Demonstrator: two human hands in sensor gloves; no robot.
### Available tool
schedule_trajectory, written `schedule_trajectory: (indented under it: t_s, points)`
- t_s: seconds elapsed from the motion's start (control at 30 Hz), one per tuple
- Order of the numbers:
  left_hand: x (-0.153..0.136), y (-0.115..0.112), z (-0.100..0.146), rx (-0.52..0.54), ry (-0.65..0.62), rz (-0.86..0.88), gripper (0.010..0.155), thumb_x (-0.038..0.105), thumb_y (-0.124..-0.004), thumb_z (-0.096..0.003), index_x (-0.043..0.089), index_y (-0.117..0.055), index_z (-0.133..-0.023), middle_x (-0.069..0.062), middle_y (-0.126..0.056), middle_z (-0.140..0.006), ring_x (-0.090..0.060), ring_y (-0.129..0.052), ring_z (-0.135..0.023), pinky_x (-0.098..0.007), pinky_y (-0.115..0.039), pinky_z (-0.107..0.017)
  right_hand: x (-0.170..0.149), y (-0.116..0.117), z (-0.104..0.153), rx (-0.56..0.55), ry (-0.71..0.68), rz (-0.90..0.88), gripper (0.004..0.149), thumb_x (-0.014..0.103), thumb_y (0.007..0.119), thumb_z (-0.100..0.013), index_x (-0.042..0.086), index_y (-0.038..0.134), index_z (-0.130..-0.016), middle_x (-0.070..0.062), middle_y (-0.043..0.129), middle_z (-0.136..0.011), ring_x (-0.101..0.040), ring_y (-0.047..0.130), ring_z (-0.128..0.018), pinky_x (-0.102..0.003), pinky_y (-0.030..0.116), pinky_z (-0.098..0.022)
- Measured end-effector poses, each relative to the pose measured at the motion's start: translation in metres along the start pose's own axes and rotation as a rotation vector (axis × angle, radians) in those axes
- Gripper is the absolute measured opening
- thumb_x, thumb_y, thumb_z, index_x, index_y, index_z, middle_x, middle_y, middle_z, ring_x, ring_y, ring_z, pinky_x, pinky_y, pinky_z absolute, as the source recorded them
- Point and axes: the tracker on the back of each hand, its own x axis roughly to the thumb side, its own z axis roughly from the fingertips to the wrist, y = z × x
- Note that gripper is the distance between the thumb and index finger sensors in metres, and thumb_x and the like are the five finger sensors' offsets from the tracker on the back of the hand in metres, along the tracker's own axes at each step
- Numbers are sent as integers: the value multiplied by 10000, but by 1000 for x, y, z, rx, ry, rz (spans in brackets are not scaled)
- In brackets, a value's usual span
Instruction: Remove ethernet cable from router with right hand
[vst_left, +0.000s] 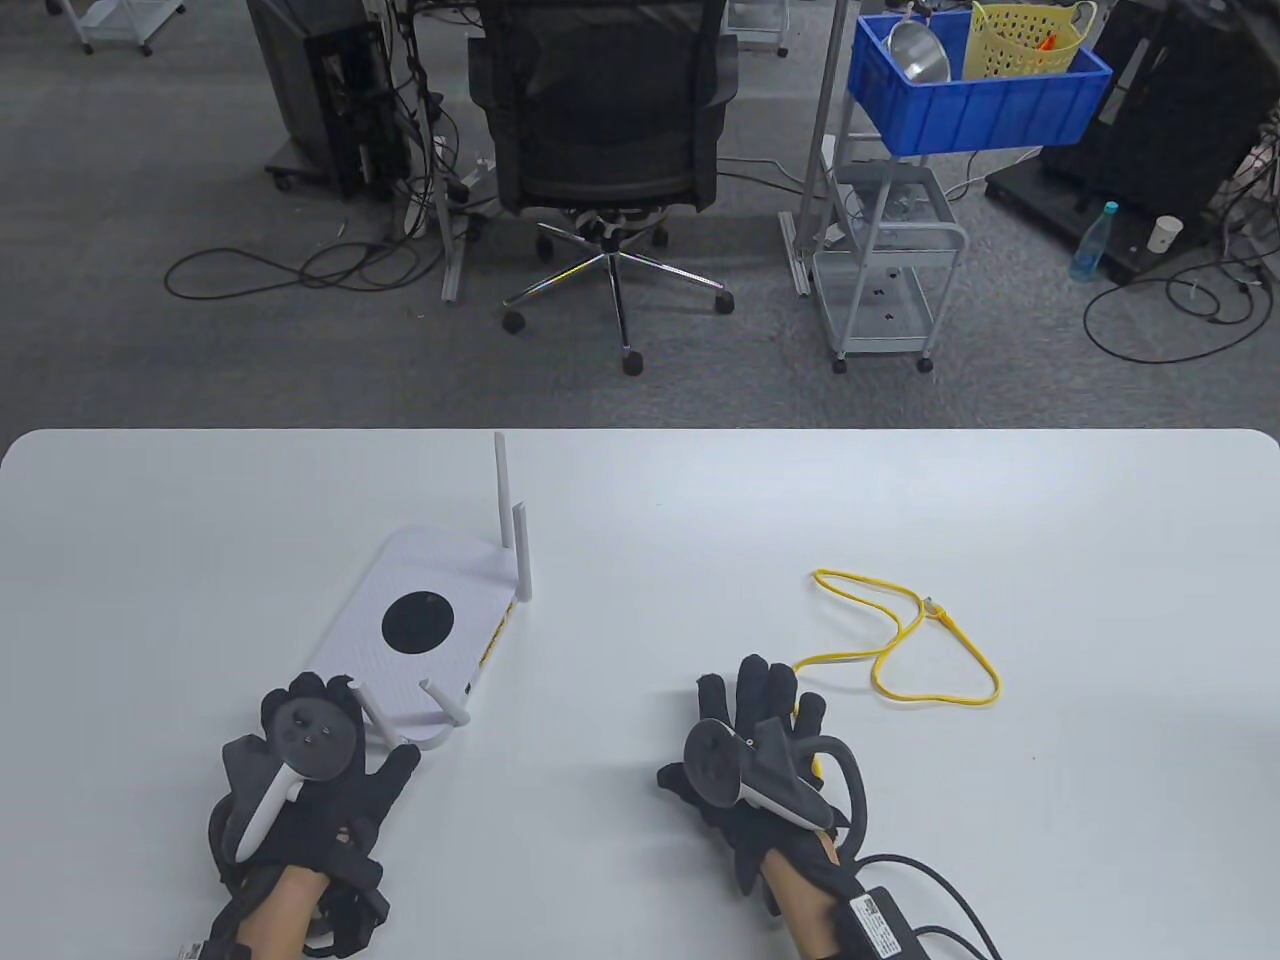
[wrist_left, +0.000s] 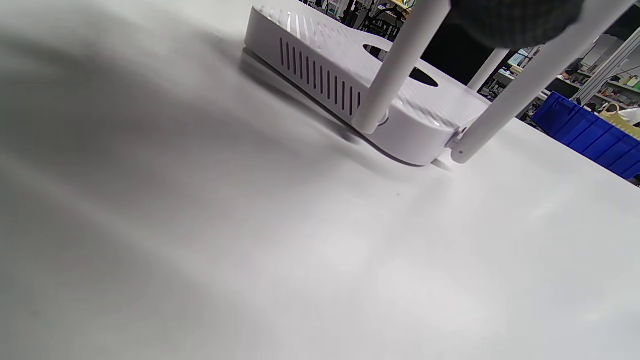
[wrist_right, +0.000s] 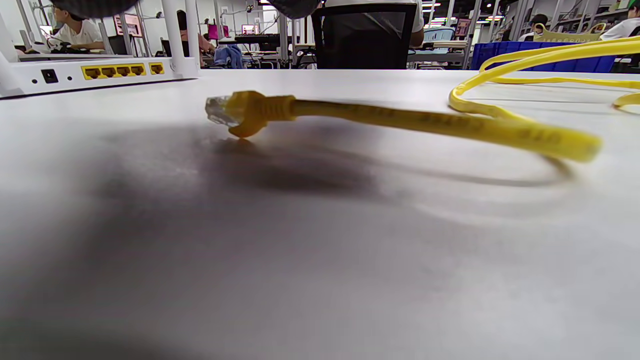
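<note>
The white router (vst_left: 420, 620) lies flat on the table's left side with its antennas up; it also shows in the left wrist view (wrist_left: 350, 75). Its yellow ports (wrist_right: 115, 71) are all empty. The yellow ethernet cable (vst_left: 940, 690) lies loose in loops on the table to the right, unplugged. One plug (wrist_right: 225, 110) lies free on the table under my right hand (vst_left: 750, 720), which is open with its fingers stretched flat over that cable end. My left hand (vst_left: 310, 740) is open at the router's near end, with its fingers among the near antennas (wrist_left: 395, 65).
A black power brick (vst_left: 880, 920) with its lead lies by my right wrist at the table's near edge. Beyond the table's far edge stand an office chair (vst_left: 610, 110) and a cart (vst_left: 885, 270) carrying a blue bin (vst_left: 980, 90).
</note>
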Motion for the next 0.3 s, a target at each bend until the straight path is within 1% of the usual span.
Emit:
schedule_trajectory:
  t_s: [0.3]
  points:
    - [-4,-2,-2,-1,27,10,868,620,-638,-492,313,-95,-1095,-38,129,-1187,-313,177,-1064,-616,78,-713,1,6,-2,33,2,8,972,658,522,-459,57,224,-1162,-417,128,-1130,-661,185,-989,-788,225,-661]
